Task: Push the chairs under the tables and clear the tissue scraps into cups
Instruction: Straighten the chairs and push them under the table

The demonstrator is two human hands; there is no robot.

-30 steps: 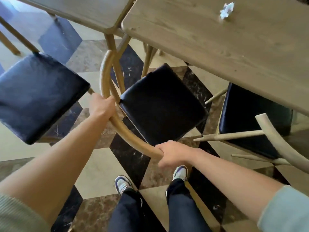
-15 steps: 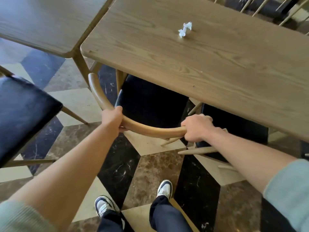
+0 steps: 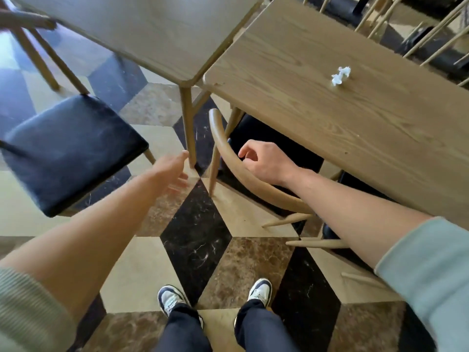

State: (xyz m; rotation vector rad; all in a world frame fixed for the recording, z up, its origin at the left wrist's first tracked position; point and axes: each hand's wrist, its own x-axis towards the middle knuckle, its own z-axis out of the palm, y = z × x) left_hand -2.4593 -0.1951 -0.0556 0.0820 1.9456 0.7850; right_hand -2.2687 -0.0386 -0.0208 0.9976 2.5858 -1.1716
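Observation:
A wooden chair with a curved backrest (image 3: pixel 236 163) and black seat sits tucked under the right wooden table (image 3: pixel 342 118). My right hand (image 3: pixel 264 161) hovers just over that backrest with fingers loosely curled, holding nothing. My left hand (image 3: pixel 172 171) is off the chair, open, near the table leg (image 3: pixel 189 128) of the left table (image 3: pixel 157 31). A crumpled white tissue scrap (image 3: pixel 340 75) lies on the right table. Another black-seated chair (image 3: pixel 71 151) stands out in the open at the left, blurred.
A second tucked chair (image 3: pixel 330 240) shows its wooden spindles under the right table's near edge. More chairs with spindle backs (image 3: pixel 418 29) stand beyond the table at top right. My two shoes (image 3: pixel 215 295) stand on the diamond-patterned marble floor.
The chair went under the right table during the earlier frames. Both hands have since let go of its backrest; the left hand has moved left, and the view has swung left.

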